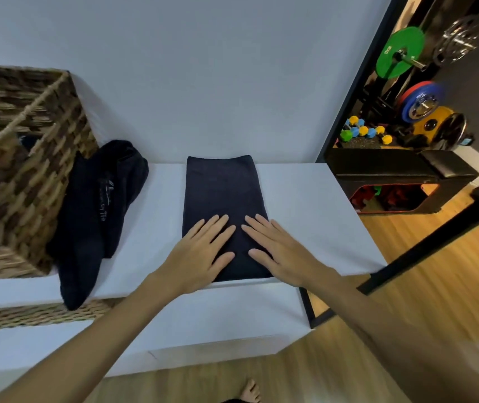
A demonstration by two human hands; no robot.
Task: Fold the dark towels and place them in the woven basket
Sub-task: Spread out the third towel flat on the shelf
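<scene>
Both hands — left hand (203, 251), right hand (279, 248) — press flat, fingers straight, on dark towel (223, 193), folded narrow.

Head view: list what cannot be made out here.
- Inside of the woven basket: its near wall and the left frame edge hide most of it.
- Writing on the crumpled towel: too small and blurred.
- Near end of the folded towel: covered by the left hand and right hand.
</scene>
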